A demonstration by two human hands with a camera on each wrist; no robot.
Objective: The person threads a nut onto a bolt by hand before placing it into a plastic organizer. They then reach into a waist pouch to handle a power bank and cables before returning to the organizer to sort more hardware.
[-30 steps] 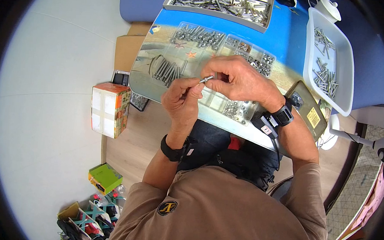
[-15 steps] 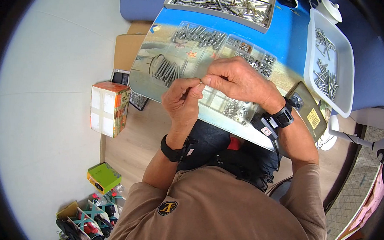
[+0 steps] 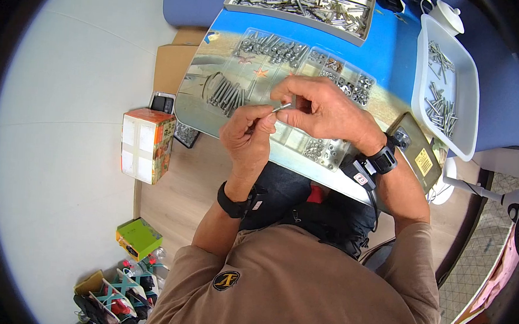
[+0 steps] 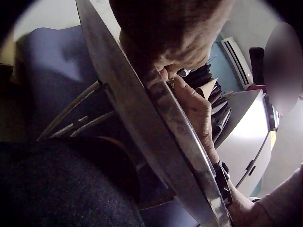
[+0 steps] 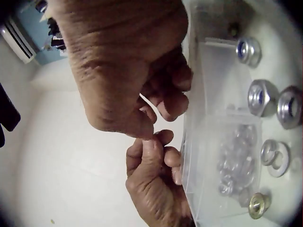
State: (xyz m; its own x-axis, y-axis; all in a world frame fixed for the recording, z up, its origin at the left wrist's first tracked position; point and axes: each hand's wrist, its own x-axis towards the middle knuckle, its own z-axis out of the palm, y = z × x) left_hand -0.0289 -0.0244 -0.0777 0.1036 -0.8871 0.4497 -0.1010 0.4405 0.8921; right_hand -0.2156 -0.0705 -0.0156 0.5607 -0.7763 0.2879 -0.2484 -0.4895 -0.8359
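Observation:
Over the front part of the table, both hands meet around a slim metal bolt [image 3: 285, 106]. My left hand [image 3: 246, 135] pinches one end between thumb and fingertips. My right hand [image 3: 331, 112] is bent around the other end, its index finger and thumb apart with the bolt tip showing between them. In the right wrist view the right thumb comes down onto the left thumb [image 5: 152, 150], and the bolt is hidden there. Lock nuts [image 5: 261, 98] and washers lie near the hands, beside a clear compartment box [image 5: 208, 156] holding small parts.
A row of loose bolts [image 3: 226, 96] lies left of the hands. Behind them are more bolts [image 3: 271, 48] and nuts [image 3: 363, 82] in clear compartments. A shallow box [image 3: 369, 36] of mixed hardware stands at the back, a white tray [image 3: 474, 103] of screws at the right.
The right fingers closed over the bolt end half a second ago and have now spread apart, so the bolt shows again. My left hand has kept its hold almost in place.

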